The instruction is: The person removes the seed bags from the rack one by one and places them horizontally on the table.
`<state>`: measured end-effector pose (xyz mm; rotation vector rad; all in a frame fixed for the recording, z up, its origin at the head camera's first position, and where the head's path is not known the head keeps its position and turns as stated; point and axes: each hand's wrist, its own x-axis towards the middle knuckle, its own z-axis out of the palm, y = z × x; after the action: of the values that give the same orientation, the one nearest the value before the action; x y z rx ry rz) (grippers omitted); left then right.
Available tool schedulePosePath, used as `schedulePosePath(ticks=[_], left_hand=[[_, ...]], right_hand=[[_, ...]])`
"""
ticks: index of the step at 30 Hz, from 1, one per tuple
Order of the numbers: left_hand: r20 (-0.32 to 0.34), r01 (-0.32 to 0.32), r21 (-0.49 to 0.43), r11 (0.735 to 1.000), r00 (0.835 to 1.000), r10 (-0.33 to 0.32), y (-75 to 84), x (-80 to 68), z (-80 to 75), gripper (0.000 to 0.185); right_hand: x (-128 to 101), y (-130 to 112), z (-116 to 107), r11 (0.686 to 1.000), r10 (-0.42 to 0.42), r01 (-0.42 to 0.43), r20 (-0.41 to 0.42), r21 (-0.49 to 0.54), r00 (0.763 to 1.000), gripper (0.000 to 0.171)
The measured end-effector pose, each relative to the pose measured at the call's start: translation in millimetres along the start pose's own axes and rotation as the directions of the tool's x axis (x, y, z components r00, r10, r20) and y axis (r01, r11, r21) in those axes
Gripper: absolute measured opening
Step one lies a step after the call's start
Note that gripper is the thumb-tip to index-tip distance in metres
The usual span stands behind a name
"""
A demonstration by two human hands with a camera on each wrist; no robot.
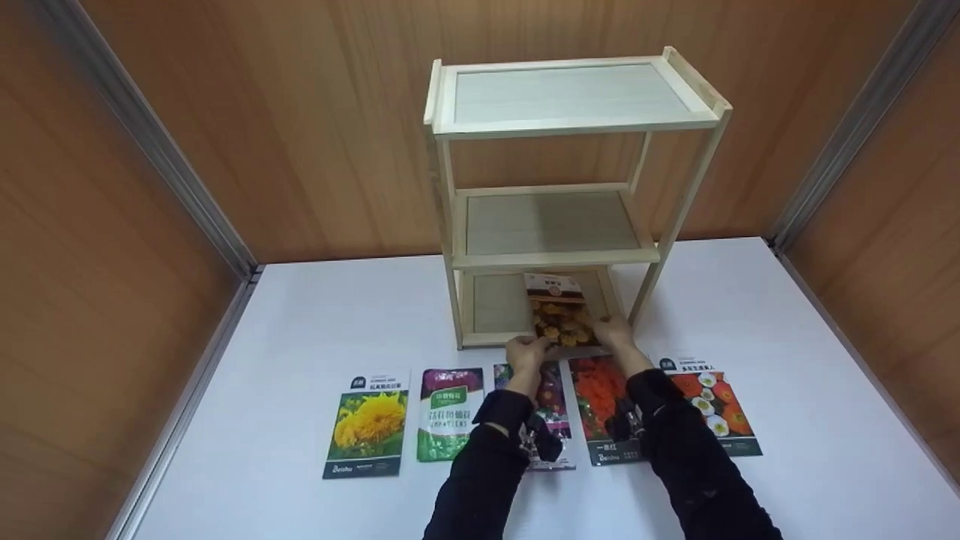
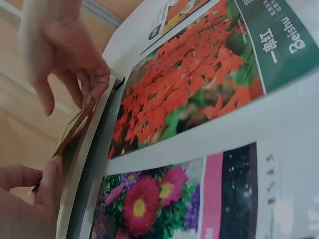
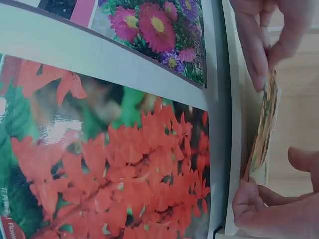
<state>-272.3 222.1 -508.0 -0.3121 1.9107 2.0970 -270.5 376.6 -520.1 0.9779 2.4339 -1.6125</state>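
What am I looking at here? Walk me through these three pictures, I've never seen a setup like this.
No machine here: a person works with two bare hands and wears three cameras. The wide picture comes from the head, looking down at a white table. The two close-ups come from cameras on each wrist, so they look tilted.

On the table stands a wooden shelf with three levels. In front of it lies a row of five flower seed packets, among them a yellow-flower packet and a red-flower packet.

The left hand and right hand together pinch a sixth packet, the orange-flower packet, by its near corners, at the shelf's lowest level.
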Motion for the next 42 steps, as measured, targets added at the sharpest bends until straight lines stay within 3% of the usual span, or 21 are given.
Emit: schedulePosePath(ticks=[4,7,9,10,13,18,21,26,30,35,42], left_hand=[[0.073,0.010,-0.112,0.994,0.997,-0.002,-3.1,0.3,-7.9,0.020],[0.107,0.019,-0.144,0.989,0.994,-0.003,-5.4,2.4,-12.7,0.019],[0.124,0.045,-0.148,0.988,0.992,-0.027,-1.3,0.2,-15.6,0.020],[0.133,0.055,-0.148,0.987,0.990,-0.036,0.2,-0.2,-17.3,0.021],[0.151,0.062,-0.123,0.990,0.988,-0.043,-0.2,3.2,-22.9,0.019],[0.190,0.021,-0.081,0.997,0.982,-0.005,8.2,-4.6,-38.7,0.016],[0.228,0.007,-0.100,0.995,0.973,0.016,15.2,-14.2,-48.9,0.016],[0.284,-0.026,-0.150,0.988,0.956,0.069,22.5,-32.6,-64.4,0.014],[0.306,-0.045,-0.110,0.993,0.949,0.077,20.3,-45.8,-75.4,0.012],[0.352,-0.062,-0.151,0.987,0.929,0.112,10.7,-62.2,-87.2,0.013],[0.377,-0.069,-0.154,0.986,0.918,0.123,-1.3,-79.3,-98.1,0.013]], right_hand=[[30.5,24.9,-1.9,0.999,-0.021,0.020,0.026,0.040,0.999,0.052],[34.3,27.5,-5.3,0.998,-0.028,0.025,0.064,0.052,0.998,0.060],[25.6,21.8,-7.9,0.996,-0.042,0.035,0.086,0.085,0.995,0.058],[9.9,9.7,-9.6,0.996,-0.014,0.005,0.099,0.089,0.995,0.056],[-10.3,-0.4,-14.8,0.986,-0.062,0.039,0.142,0.159,0.988,0.052],[-33.0,-5.4,-19.1,0.966,-0.138,0.088,0.199,0.242,0.970,0.035],[-43.4,-3.3,-19.9,0.945,-0.190,0.118,0.218,0.304,0.957,0.022],[-65.7,1.7,-21.2,0.912,-0.241,0.135,0.241,0.387,0.940,0.023],[-86.9,6.2,-22.0,0.894,-0.263,0.139,0.247,0.425,0.933,0.028],[-109.2,17.3,-21.6,0.886,-0.294,0.167,0.245,0.433,0.924,0.027],[-132.8,34.1,-14.1,0.888,-0.261,0.167,0.169,0.429,0.950,0.024]])
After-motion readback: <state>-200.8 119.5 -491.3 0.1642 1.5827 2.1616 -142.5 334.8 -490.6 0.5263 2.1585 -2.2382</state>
